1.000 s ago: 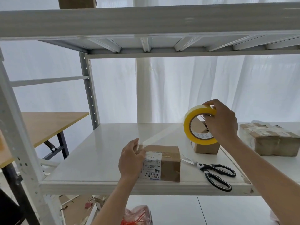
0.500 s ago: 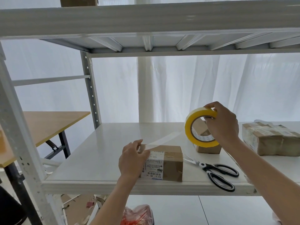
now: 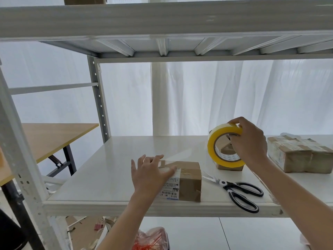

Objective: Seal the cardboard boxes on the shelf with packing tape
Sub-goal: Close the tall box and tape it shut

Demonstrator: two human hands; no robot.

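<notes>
Yellow packing-tape roll (image 3: 211, 147) gripped by the right hand (image 3: 249, 141), held high, likely for tension, while the flat-fingered left hand (image 3: 149, 175) (nothing pinched) presses the tape end (image 3: 168, 163) onto the small brown cardboard box (image 3: 190, 179) at the front edge of the white metal shelf (image 3: 108, 168).

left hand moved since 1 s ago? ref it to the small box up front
Yes. The left hand has slid right, from the left end of the small box onto its top, fingers now flat and reaching the label. The box and the scissors have stayed put.
</notes>
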